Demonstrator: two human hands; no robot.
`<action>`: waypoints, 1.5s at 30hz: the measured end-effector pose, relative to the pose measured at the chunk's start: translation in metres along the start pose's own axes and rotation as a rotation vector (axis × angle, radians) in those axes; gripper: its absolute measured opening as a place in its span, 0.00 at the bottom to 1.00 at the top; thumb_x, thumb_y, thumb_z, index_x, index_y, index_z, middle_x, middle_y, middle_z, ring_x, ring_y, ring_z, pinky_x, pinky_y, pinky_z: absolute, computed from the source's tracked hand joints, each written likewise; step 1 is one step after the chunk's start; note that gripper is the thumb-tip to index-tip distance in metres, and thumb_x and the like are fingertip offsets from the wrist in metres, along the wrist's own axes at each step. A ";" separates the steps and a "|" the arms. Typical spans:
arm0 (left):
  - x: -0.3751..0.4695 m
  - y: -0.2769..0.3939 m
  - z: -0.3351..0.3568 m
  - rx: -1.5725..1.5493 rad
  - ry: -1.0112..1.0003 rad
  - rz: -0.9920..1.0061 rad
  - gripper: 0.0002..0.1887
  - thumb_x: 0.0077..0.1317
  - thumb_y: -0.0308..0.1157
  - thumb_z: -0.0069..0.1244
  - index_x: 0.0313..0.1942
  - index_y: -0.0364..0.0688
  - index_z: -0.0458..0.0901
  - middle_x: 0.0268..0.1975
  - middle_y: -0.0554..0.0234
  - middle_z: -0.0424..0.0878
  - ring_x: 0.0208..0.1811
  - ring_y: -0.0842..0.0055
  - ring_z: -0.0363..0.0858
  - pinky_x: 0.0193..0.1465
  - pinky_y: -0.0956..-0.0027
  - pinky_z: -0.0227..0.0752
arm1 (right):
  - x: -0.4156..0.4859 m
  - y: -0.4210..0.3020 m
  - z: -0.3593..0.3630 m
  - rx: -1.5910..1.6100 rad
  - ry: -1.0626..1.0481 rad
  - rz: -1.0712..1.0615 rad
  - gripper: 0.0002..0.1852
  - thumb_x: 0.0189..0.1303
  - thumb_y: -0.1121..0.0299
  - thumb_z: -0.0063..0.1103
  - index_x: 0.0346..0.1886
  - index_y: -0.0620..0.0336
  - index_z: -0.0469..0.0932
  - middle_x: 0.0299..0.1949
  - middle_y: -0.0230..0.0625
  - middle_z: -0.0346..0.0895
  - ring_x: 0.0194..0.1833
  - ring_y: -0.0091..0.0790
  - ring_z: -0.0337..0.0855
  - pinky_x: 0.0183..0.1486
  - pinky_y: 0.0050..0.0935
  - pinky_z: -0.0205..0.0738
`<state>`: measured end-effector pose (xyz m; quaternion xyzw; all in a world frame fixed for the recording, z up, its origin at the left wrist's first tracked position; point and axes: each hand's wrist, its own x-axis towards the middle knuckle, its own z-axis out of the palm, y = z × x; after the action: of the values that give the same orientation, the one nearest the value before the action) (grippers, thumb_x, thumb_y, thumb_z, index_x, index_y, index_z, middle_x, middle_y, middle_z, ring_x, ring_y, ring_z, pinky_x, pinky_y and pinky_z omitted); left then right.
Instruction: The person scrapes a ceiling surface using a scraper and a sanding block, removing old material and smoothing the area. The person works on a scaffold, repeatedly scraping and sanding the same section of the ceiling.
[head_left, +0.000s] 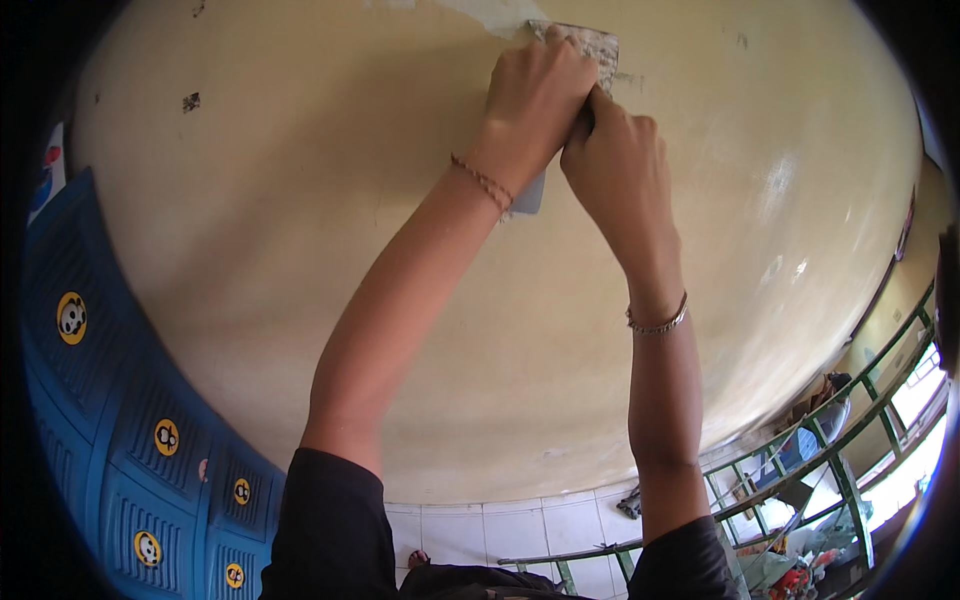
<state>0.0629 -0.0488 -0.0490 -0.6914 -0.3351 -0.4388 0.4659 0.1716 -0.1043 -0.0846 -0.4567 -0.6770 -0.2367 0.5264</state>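
My left hand (536, 101) is closed over a flat, putty-smeared scraper blade (604, 49) held at the upper part of the yellowish wall (487, 360). Just below and to the right, touching it, my right hand (622, 154) is closed on a dark handle that mostly hides between the hands. Under my left wrist a smooth grey flat piece (531, 195) sticks out; whether it belongs to the same tool cannot be told. A whitish putty patch (491, 13) lies on the wall beside the blade. Both wrists wear bracelets.
Blue plastic drawers (142, 450) with round animal stickers stand at the left against the wall. A green metal ladder or frame (847, 487) crosses the lower right, with plastic bags (787, 574) and other clutter beyond. White floor tiles (514, 532) and a foot (418, 559) show below.
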 end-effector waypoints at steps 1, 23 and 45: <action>0.004 -0.001 -0.003 0.013 -0.051 -0.017 0.21 0.54 0.23 0.60 0.50 0.27 0.82 0.42 0.47 0.86 0.36 0.55 0.90 0.34 0.57 0.86 | 0.003 0.000 0.000 0.002 0.007 -0.017 0.12 0.69 0.71 0.50 0.42 0.65 0.85 0.30 0.57 0.84 0.33 0.62 0.85 0.39 0.54 0.79; -0.008 -0.003 0.005 -0.063 0.085 0.031 0.11 0.55 0.22 0.60 0.38 0.30 0.81 0.41 0.47 0.85 0.39 0.53 0.89 0.34 0.54 0.85 | -0.005 -0.003 0.001 -0.015 -0.002 0.014 0.13 0.69 0.72 0.49 0.46 0.65 0.84 0.28 0.56 0.83 0.31 0.61 0.84 0.39 0.53 0.78; -0.007 0.010 0.021 -0.149 0.049 0.081 0.12 0.55 0.24 0.59 0.40 0.33 0.79 0.42 0.49 0.85 0.37 0.54 0.89 0.36 0.55 0.85 | -0.016 0.004 -0.008 -0.014 -0.017 0.091 0.15 0.69 0.70 0.49 0.52 0.61 0.84 0.31 0.57 0.84 0.36 0.62 0.86 0.43 0.53 0.79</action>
<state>0.0745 -0.0331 -0.0628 -0.7261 -0.2618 -0.4604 0.4385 0.1798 -0.1147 -0.0975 -0.4927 -0.6582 -0.2134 0.5278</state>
